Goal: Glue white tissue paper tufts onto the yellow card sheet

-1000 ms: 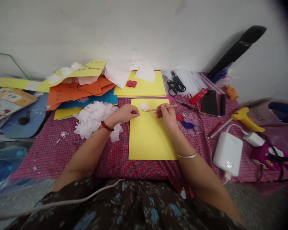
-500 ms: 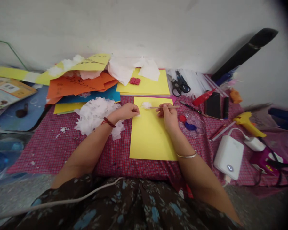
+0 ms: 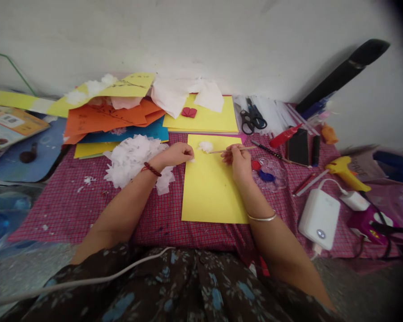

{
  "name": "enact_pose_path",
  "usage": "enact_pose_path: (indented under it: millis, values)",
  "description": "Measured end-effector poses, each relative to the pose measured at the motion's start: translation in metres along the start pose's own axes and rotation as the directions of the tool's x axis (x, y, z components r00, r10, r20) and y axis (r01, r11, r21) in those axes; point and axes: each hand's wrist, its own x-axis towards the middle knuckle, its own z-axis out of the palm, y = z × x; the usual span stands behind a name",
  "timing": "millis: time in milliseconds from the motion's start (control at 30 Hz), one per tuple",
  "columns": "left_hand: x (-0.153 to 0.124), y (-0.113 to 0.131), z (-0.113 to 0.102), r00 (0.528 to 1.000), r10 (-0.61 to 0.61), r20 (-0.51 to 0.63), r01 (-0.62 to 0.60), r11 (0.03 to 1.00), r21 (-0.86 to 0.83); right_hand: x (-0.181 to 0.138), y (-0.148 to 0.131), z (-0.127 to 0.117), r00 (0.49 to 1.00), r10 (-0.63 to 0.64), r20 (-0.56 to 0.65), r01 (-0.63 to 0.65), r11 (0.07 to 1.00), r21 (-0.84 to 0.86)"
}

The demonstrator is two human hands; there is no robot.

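Note:
A yellow sheet of paper [image 3: 215,192] lies in front of me on the checked cloth. Near its top edge sits a small white paper tuft [image 3: 206,146]. My right hand [image 3: 239,162] is closed around a thin wooden stick [image 3: 221,151], whose left tip points just below the tuft. At the sheet's left edge, my left hand [image 3: 177,154] pinches a small white piece of paper [image 3: 192,160]. A pile of cut white paper pieces [image 3: 129,156] lies to the left, partly behind my left forearm.
Orange sheets [image 3: 97,123] and more yellow paper [image 3: 218,120] lie at the back. On the right are scissors [image 3: 251,120], a paint palette [image 3: 277,176], a red tube [image 3: 285,135], a yellow glue gun [image 3: 347,173] and a white power bank [image 3: 320,219].
My right hand has shifted slightly right with the stick, and the stick's tip has moved a little away from the tuft. My left hand stays almost where it was.

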Motion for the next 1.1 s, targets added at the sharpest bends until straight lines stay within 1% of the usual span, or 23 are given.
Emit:
enact_pose_path:
  millis: [100, 267, 600, 833, 900, 967, 1033, 1100]
  values:
    - [0.001, -0.001, 0.001, 1.000, 0.001, -0.001, -0.001, 1.000, -0.015, -0.001, 0.001, 0.000, 1.000, 0.019, 0.009, -0.019, 1.000, -0.014]
    - [0.001, -0.003, 0.002, 1.000, 0.015, -0.009, -0.015, 1.000, -0.016, 0.002, 0.005, 0.002, 1.000, 0.004, 0.019, -0.003, 1.000, -0.025]
    - [-0.001, 0.000, 0.001, 1.000, 0.003, -0.014, -0.004, 1.000, -0.007, 0.005, 0.007, 0.003, 1.000, -0.009, 0.017, 0.010, 0.999, -0.032]
    - [0.000, 0.000, 0.001, 0.999, 0.027, -0.025, -0.025, 0.999, 0.044, 0.004, 0.007, 0.007, 0.998, -0.062, 0.011, 0.063, 0.996, -0.065]
    - [-0.001, 0.000, 0.001, 0.999, 0.051, -0.020, -0.049, 0.996, 0.076, 0.005, 0.006, 0.007, 0.999, -0.049, 0.015, 0.050, 0.997, -0.057]
    - [-0.002, 0.002, -0.002, 0.998, 0.062, -0.031, -0.059, 0.993, 0.107, 0.006, 0.004, 0.006, 1.000, -0.011, 0.010, 0.011, 0.999, -0.035]
    - [-0.004, 0.005, -0.007, 0.997, 0.049, -0.053, -0.042, 0.992, 0.116, 0.007, 0.001, 0.003, 0.999, 0.038, -0.031, -0.037, 0.999, 0.009]
    - [-0.006, 0.012, -0.012, 0.997, 0.026, -0.069, -0.021, 0.997, 0.071, 0.008, -0.002, -0.001, 0.992, 0.078, -0.098, -0.071, 0.995, 0.072]
